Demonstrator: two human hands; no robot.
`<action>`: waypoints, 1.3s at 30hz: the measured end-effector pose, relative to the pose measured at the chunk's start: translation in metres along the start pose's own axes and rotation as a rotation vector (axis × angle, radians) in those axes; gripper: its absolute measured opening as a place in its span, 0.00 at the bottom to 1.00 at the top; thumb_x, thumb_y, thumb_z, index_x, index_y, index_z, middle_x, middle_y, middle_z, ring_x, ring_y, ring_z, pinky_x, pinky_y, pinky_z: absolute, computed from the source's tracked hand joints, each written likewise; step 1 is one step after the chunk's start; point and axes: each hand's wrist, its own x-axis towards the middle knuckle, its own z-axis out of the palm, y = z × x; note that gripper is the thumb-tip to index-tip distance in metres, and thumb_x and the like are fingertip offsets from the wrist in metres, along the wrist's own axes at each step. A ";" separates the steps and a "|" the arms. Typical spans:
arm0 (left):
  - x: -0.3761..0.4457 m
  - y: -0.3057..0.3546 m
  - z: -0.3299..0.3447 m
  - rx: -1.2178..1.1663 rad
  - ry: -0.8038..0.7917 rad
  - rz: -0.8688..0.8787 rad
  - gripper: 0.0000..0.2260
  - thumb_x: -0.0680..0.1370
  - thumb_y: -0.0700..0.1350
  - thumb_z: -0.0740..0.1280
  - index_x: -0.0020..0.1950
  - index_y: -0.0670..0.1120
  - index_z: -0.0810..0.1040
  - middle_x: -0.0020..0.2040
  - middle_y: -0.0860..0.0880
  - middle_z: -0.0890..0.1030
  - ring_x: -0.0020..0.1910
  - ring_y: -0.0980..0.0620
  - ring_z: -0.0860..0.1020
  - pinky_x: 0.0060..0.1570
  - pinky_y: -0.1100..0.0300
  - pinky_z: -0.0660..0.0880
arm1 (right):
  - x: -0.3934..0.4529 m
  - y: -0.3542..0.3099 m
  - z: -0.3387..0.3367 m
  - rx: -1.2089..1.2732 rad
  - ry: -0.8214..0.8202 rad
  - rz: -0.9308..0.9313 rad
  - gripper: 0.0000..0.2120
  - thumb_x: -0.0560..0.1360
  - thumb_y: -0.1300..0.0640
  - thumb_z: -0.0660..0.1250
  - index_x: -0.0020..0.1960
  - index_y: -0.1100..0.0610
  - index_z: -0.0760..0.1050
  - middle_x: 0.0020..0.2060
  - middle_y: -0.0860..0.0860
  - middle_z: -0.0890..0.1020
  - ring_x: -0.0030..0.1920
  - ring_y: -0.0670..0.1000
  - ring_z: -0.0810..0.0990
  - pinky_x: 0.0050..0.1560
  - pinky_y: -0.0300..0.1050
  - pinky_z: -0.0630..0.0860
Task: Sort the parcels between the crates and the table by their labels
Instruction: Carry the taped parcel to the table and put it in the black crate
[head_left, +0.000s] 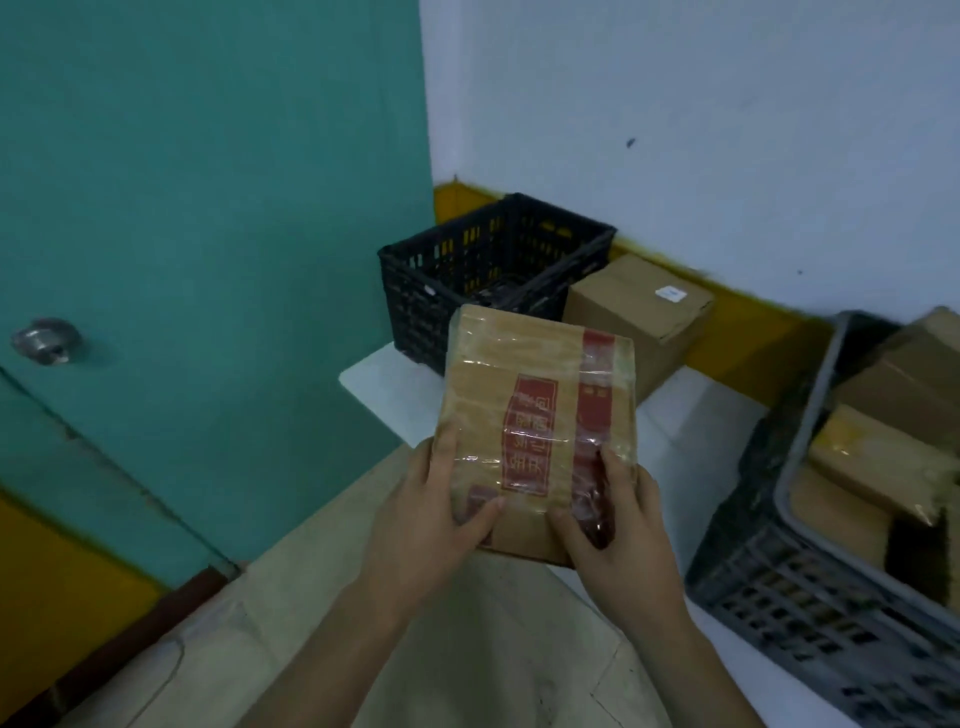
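Brown taped parcel (537, 415) held above the desk (384, 384), left hand (431, 519) and right hand (623, 535) fingers gripping its near end.

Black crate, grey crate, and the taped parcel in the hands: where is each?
Black crate (410, 291): head view, near left wall.
Grey crate (779, 587): head view, front wall.
Taped parcel (530, 374): head view, upper face above the red print.

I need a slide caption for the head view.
Both hands hold a taped parcel before a black crate.
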 end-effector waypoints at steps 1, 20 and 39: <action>0.013 -0.002 0.003 -0.013 -0.029 0.028 0.45 0.78 0.68 0.68 0.85 0.62 0.42 0.79 0.55 0.64 0.65 0.51 0.78 0.59 0.50 0.80 | 0.002 0.002 0.002 -0.009 0.027 0.030 0.42 0.78 0.36 0.71 0.85 0.37 0.52 0.78 0.41 0.61 0.61 0.38 0.70 0.56 0.39 0.73; 0.207 -0.038 0.110 0.000 -0.443 0.158 0.45 0.78 0.66 0.71 0.86 0.63 0.46 0.81 0.56 0.62 0.69 0.53 0.76 0.60 0.52 0.79 | 0.107 0.095 0.051 -0.046 0.155 0.380 0.43 0.78 0.33 0.69 0.85 0.38 0.50 0.79 0.47 0.61 0.68 0.53 0.76 0.60 0.51 0.81; 0.310 -0.092 0.172 0.011 -0.873 0.209 0.46 0.77 0.69 0.69 0.86 0.62 0.45 0.83 0.51 0.61 0.75 0.52 0.71 0.70 0.51 0.75 | 0.144 0.118 0.106 -0.143 0.183 0.616 0.41 0.79 0.33 0.68 0.83 0.38 0.49 0.75 0.47 0.62 0.64 0.55 0.78 0.56 0.50 0.82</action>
